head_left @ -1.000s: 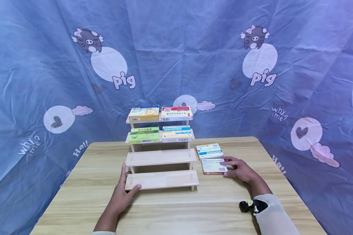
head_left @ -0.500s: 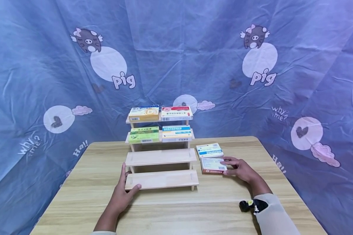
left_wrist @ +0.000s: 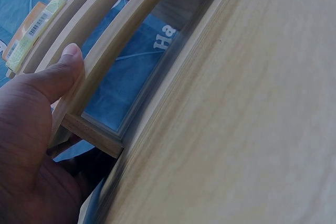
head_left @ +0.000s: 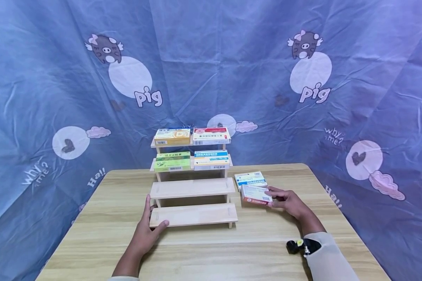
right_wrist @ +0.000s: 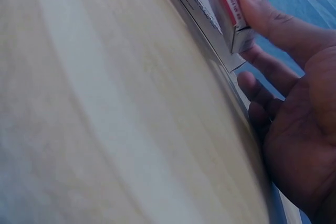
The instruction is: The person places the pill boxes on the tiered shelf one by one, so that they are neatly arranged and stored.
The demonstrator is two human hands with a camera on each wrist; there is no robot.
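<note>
Blue cloth [head_left: 218, 82] hangs behind the table [head_left: 197, 257]. We see the right hand [head_left: 289, 203] pinching a red-and-white box [head_left: 255, 194] at the end nearest it, thumb on the red side; a blue-and-white box [head_left: 249, 179] lies just beyond. The left hand [head_left: 146, 231] grips the near left end of a wooden rack [head_left: 193, 215]. We judge the pinched box light and fairly stiff, its card smooth and easily dented, so we favour a gentle hold across its narrow sides.

Left and right, the curtain [head_left: 211, 78] reads "pig", "why me?", "Ha!!"; a central yellow box [head_left: 172, 136], "D"; the held box [head_left: 254, 194], illegible lettering.
</note>
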